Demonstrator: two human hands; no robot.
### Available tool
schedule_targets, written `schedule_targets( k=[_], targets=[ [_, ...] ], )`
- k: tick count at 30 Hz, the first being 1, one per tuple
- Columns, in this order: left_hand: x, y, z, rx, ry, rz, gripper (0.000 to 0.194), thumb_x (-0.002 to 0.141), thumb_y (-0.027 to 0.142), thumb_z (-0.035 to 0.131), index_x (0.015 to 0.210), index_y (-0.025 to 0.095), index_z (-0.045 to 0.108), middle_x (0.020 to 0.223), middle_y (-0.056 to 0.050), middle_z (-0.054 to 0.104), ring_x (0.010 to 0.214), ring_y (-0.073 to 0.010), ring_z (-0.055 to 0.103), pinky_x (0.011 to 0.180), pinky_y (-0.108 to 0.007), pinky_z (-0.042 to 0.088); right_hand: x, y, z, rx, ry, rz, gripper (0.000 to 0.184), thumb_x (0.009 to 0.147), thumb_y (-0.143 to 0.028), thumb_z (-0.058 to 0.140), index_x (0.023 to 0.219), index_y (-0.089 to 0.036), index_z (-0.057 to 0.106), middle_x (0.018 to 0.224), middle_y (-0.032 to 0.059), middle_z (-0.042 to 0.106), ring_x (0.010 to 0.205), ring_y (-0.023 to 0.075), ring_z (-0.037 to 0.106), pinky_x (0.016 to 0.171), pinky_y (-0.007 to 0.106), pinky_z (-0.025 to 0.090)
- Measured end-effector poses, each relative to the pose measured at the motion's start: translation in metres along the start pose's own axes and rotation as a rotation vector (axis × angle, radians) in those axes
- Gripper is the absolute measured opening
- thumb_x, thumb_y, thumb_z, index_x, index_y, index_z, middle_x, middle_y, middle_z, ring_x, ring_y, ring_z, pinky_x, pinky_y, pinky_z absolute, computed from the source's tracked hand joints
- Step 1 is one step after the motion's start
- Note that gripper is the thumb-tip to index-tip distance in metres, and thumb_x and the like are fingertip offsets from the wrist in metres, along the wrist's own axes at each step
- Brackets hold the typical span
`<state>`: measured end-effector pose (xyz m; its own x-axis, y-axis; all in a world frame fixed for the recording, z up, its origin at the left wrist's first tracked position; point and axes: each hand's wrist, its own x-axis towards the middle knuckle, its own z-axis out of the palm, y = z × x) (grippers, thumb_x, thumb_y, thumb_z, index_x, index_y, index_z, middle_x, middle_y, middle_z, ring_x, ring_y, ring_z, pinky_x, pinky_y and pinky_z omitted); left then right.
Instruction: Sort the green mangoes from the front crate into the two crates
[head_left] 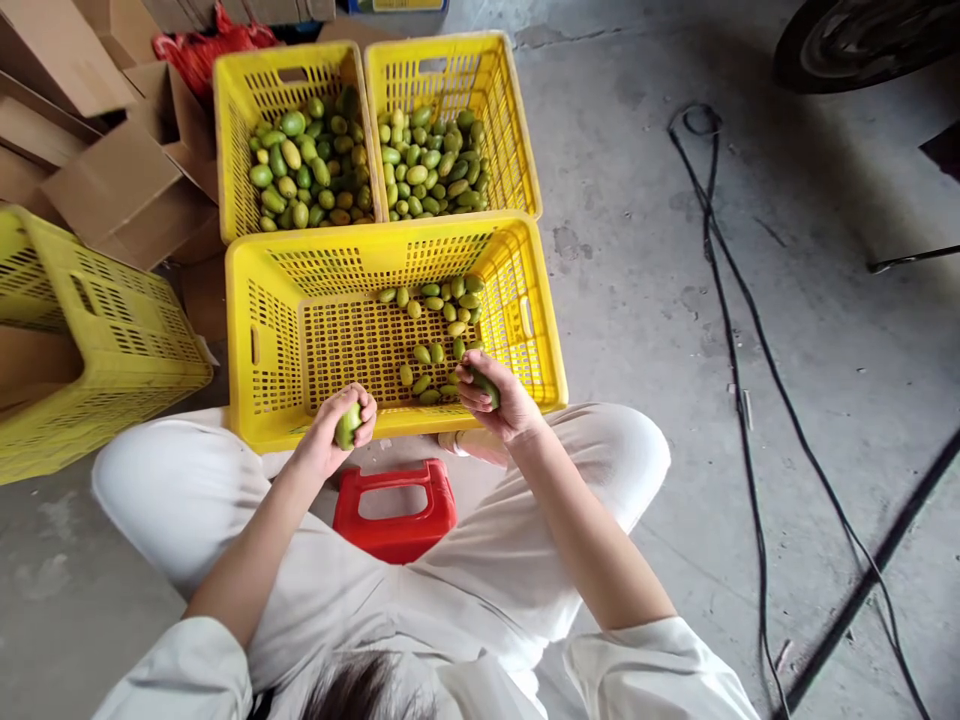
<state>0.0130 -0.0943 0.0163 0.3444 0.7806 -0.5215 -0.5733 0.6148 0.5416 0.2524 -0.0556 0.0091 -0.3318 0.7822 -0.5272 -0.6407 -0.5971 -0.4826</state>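
While the left hand (343, 428) wraps around a green fruit (348, 428) at the near rim of the large yellow crate (337, 345), the right hand (499, 395) grips a darker green fruit (484, 387) over the crate's near right part. Loose fruits (458, 288) lie inside, mostly toward the right. Beyond stand two yellow crates, the left one (225, 150) and the right one (527, 150), both heaped with fruit. Farther off, a blue-and-yellow box (401, 4) is cut by the top edge, its markings unreadable.
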Motion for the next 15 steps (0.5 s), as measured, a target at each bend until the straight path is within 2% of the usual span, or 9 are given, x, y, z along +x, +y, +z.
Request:
schedule_targets(
  k=[1,3,5,7,9,12,15],
  targets=[
    [0.001,0.001,0.001,-0.047,0.031,0.006,0.025,0.076,0.036,0.071,0.079,0.015,0.058,0.069,0.000,0.054,0.053,-0.0071,0.052,0.045,-0.017,0.044,0.000,-0.002,0.000,0.011,0.000,-0.017,0.022,0.073,-0.032,0.076,0.073,-0.017,0.060,0.060,-0.0044,0.054,0.037,0.0008,0.031,0.030,0.013,0.023],
    [0.002,0.005,0.002,-0.134,0.103,0.040,0.025,0.075,0.033,0.069,0.089,0.013,0.062,0.081,-0.006,0.062,0.070,-0.0138,0.062,0.060,-0.024,0.054,0.000,-0.006,-0.001,0.045,0.005,-0.066,0.024,0.076,-0.039,0.070,0.079,-0.017,0.064,0.066,-0.0009,0.060,0.043,0.0049,0.044,0.036,0.016,0.038],
    [0.002,0.011,0.001,-0.172,0.171,0.081,0.027,0.075,0.027,0.068,0.098,0.014,0.063,0.096,-0.009,0.065,0.086,-0.0184,0.065,0.073,-0.029,0.056,0.000,-0.010,0.000,0.064,0.006,-0.116,0.023,0.075,-0.037,0.067,0.090,-0.018,0.067,0.081,0.0029,0.067,0.063,0.0127,0.061,0.053,0.024,0.053],
    [0.002,0.014,-0.001,-0.156,0.187,0.113,0.028,0.074,0.024,0.070,0.100,0.015,0.063,0.099,-0.008,0.066,0.086,-0.0173,0.065,0.073,-0.028,0.057,-0.001,-0.012,0.001,0.048,-0.001,-0.143,0.028,0.073,-0.029,0.066,0.099,-0.021,0.066,0.095,0.0033,0.070,0.083,0.0183,0.066,0.069,0.031,0.058],
    [0.002,0.013,-0.003,-0.109,0.126,0.119,0.030,0.071,0.026,0.076,0.097,0.015,0.064,0.091,-0.004,0.064,0.071,-0.0119,0.063,0.061,-0.022,0.054,-0.002,-0.012,0.003,0.014,-0.003,-0.145,0.035,0.071,-0.024,0.068,0.105,-0.023,0.064,0.101,0.0017,0.070,0.089,0.0182,0.066,0.074,0.032,0.058],
    [0.003,0.006,-0.005,-0.057,0.036,0.085,0.026,0.068,0.022,0.080,0.086,0.016,0.062,0.071,0.003,0.055,0.046,-0.0024,0.047,0.040,-0.013,0.038,-0.004,-0.007,0.005,0.001,-0.023,-0.061,0.043,0.069,-0.024,0.074,0.110,-0.025,0.061,0.094,-0.0015,0.067,0.078,0.0136,0.065,0.064,0.027,0.057],
    [0.003,0.000,-0.004,-0.027,0.033,-0.001,0.020,0.071,0.020,0.077,0.079,0.016,0.060,0.065,0.005,0.049,0.040,-0.0001,0.039,0.034,-0.010,0.028,-0.006,0.000,0.007,0.019,-0.048,0.038,0.039,0.066,-0.027,0.079,0.100,-0.023,0.060,0.077,-0.0045,0.061,0.059,0.0084,0.057,0.040,0.016,0.043]
  ],
)
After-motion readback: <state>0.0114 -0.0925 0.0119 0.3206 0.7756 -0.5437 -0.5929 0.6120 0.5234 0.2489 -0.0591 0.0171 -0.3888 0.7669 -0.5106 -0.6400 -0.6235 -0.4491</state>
